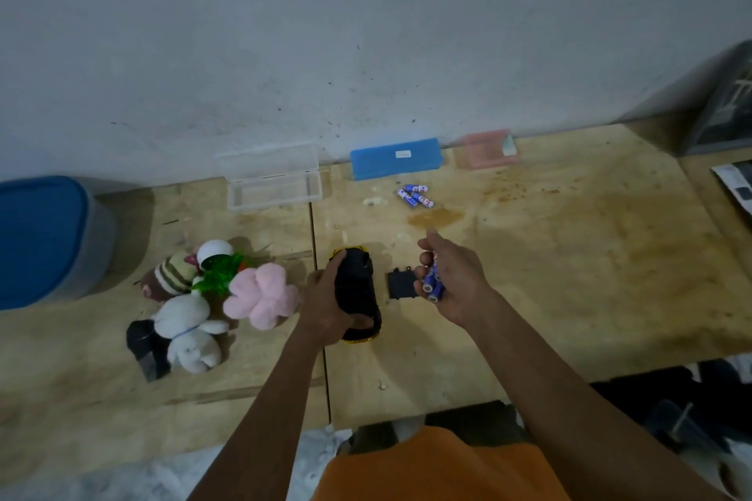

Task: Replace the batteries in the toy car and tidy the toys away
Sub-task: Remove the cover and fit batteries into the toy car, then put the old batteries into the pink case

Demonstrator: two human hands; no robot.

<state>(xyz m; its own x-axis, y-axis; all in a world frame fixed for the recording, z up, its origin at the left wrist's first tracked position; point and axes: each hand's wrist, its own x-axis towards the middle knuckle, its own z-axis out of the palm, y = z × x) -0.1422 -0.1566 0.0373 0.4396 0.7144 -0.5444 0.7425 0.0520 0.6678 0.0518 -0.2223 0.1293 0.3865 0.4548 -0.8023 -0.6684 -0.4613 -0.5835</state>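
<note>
The left hand grips the toy car, turned underside up on the table, probably so the battery bay faces the person. Its cover lies flat just beside the car, between the two hands. The right hand curls round a bundle of batteries, ends showing; whether these are spent or fresh cannot be told. Three more batteries lie loose near the blue case at the wall. Soft toys wait in a heap to the left, near the blue-lidded bin, likely their store.
</note>
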